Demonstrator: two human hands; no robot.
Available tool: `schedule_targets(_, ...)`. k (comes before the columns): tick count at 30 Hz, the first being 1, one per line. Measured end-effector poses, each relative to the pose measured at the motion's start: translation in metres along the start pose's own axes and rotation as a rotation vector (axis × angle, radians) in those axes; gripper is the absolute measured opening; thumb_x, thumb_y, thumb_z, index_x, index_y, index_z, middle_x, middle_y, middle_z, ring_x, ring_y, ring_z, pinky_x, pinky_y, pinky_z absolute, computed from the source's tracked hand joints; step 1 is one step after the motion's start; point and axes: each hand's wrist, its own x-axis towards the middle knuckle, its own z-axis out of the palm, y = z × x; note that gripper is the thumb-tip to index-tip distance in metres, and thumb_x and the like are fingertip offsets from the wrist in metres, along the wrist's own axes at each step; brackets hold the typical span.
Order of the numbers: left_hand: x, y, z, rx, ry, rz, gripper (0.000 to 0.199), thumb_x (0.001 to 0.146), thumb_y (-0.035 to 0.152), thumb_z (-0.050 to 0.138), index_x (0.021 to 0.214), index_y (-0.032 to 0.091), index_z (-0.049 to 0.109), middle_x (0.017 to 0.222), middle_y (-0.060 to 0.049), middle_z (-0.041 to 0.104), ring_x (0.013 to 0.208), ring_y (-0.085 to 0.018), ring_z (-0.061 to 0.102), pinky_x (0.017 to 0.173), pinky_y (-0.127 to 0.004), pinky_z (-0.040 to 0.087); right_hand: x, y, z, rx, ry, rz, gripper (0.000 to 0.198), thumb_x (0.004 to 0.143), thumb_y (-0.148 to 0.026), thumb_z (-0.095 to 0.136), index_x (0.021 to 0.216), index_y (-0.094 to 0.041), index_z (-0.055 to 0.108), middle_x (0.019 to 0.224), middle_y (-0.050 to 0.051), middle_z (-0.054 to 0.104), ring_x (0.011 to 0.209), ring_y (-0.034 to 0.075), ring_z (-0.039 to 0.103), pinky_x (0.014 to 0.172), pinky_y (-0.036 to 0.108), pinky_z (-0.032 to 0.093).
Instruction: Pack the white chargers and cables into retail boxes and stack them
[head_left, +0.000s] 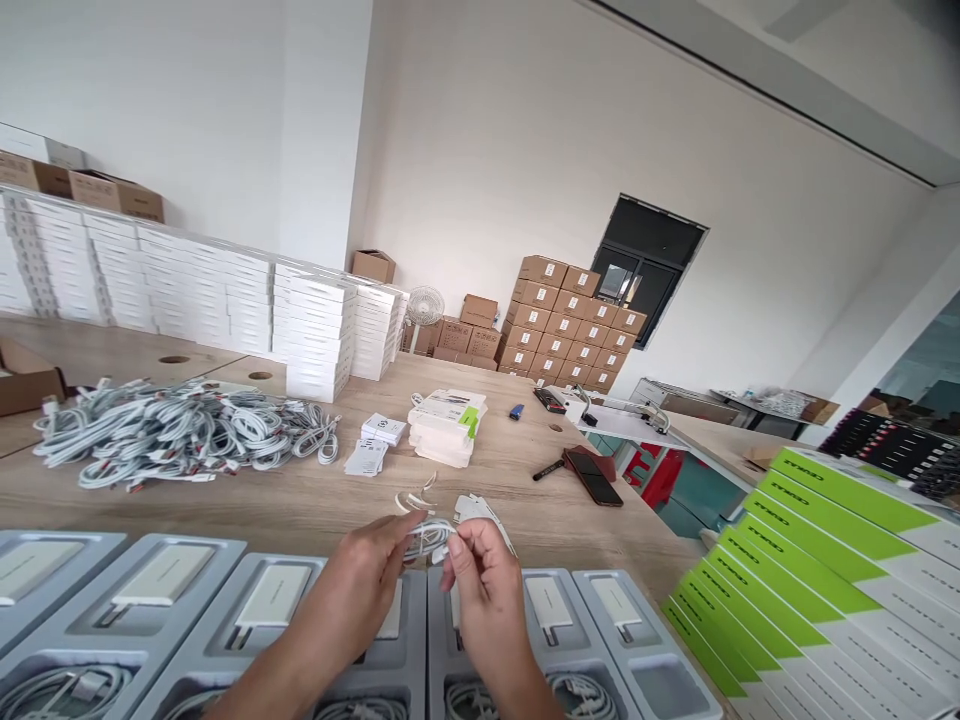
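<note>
Coiled, white, plastic-sheathed cable (429, 540) held from 2 sides
Bare left hand (371, 565) and bare right hand (487, 580) pinch it, fingers closed; light, even pressure should keep loops aligned.

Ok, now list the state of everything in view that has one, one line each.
Coiled cable: bundled in loops, held up
Left hand: pinching the cable
Right hand: also pinching it
Cable pile: loosely heaped
Rightmost tray: open, charger in its upper compartment
Phone: lying flat, screen dark
Green-and-white boxes: closed, stacked
Far brown cartons: stacked in rows
Fan: upright; whether running, cannot tell
</note>
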Motion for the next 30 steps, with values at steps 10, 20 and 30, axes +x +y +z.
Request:
schedule_targets(10,0.0,0.008,0.002,-0.135,-0.003,-0.051,0.037,0.097,0.034,0.04,0.122,0.026,0.066,0.096,-0.003,0.075,0.081,-0.02,0.069,0.076,-0.027,0.055,0.001,0.002,0.002,0.08,0.036,-0.018,0.025,0.097,-0.041,0.049,0.083,-0.021,0.053,0.067,-0.002,0.06,0.064,0.013,0.056,0.066,0.026,0.043)
schedule_targets(20,0.002,0.007,0.001,-0.389,-0.041,-0.191,0.041,0.093,0.042,0.048,0.125,0.022,0.066,0.095,-0.002,0.075,0.084,-0.021,0.069,0.08,-0.03,0.056,0.007,0.009,-0.003,0.001,0.12,-0.008,0.02,0.087,-0.037,0.064,0.096,-0.019,0.066,0.08,0.002,0.062,0.068,0.014,0.056,0.063,0.025,0.046)
schedule_targets(30,0.006,0.011,0.0,-0.574,-0.079,-0.245,0.038,0.088,0.042,0.056,0.118,0.023,0.07,0.105,-0.002,0.075,0.096,-0.024,0.067,0.081,-0.035,0.059,0.01,0.011,-0.007,0.04,0.001,-0.075,0.02,0.089,-0.033,0.06,0.101,-0.022,0.072,0.096,0.007,0.072,0.086,0.02,0.068,0.074,0.03,0.056)
